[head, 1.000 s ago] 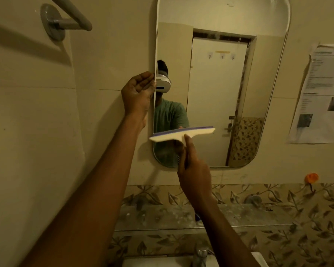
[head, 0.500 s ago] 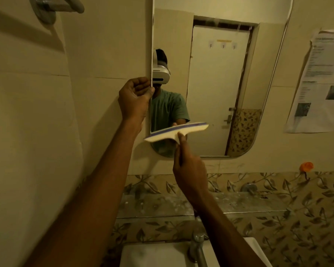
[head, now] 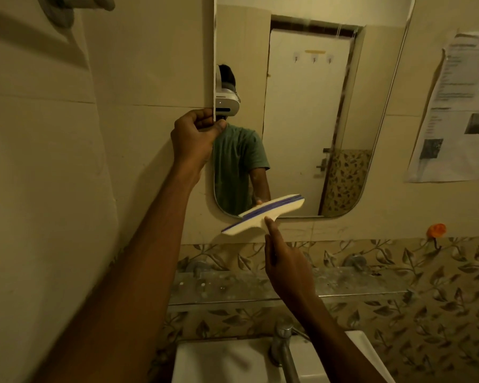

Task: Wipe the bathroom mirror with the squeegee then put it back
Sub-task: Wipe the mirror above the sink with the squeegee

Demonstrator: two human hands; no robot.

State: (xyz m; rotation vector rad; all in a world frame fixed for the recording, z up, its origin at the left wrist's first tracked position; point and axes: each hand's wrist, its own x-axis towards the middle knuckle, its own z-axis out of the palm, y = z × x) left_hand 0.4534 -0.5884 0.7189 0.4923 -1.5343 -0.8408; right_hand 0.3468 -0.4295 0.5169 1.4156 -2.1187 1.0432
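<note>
Our left hand (head: 195, 138) pinched the mirror (head: 302, 120) by its left edge to steady it; our right hand (head: 286, 268) gripped the squeegee (head: 263, 214) at the bottom edge.

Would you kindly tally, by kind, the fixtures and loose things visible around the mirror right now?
Mirror: 1
Squeegee: 1
Tap: 1
Sink: 1
Shelf: 1
Paper notice: 1
Orange hook: 1
Wall bar: 1
Total: 8
</note>
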